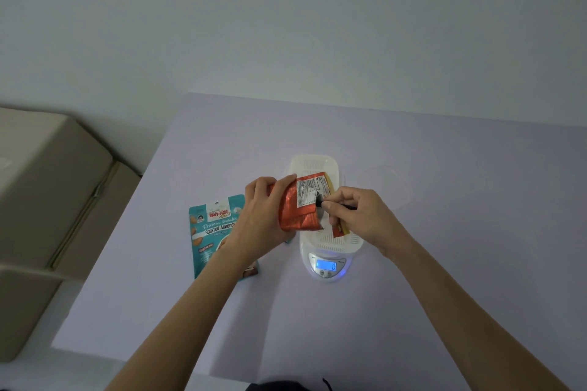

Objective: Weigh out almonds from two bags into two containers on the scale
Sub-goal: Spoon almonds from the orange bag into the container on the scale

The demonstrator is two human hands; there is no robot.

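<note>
Covering most of the lower frame, a lavender table point(444, 263) is seen against a pale wall. Tan cardboard boxes point(47, 200) are stacked just beside its left edge. A teal bag point(216, 232) is laid flat on the table left of centre, partly hidden by the left forearm; "Koh-Kae", "Protein snacks" and "Roasted Almonds" can be read on it, smaller print cannot.

A white perforated basket point(314, 163) is set on the scale point(327, 276), long side running away from the camera. A clear container point(384, 187) is faintly made out on the table just right of the basket, apart from the scale.

An orange-red foil bag point(295, 213) is held over the basket, tilted, back side up; a white nutrition-style label is shown but its print is too small to read. The left hand point(263, 216) is wrapped round the bag's left side, fingers curled over the top edge. The right hand point(359, 213) is closed in a pinch on a slim dark tool point(346, 206), tip touching the bag's label side; what kind of tool cannot be told. A red-and-yellow strip point(340, 229) is seen under the right hand, over the basket; whether it is held or lying there cannot be told.

On the scale's blue lit display point(326, 265) a "0" is read.
</note>
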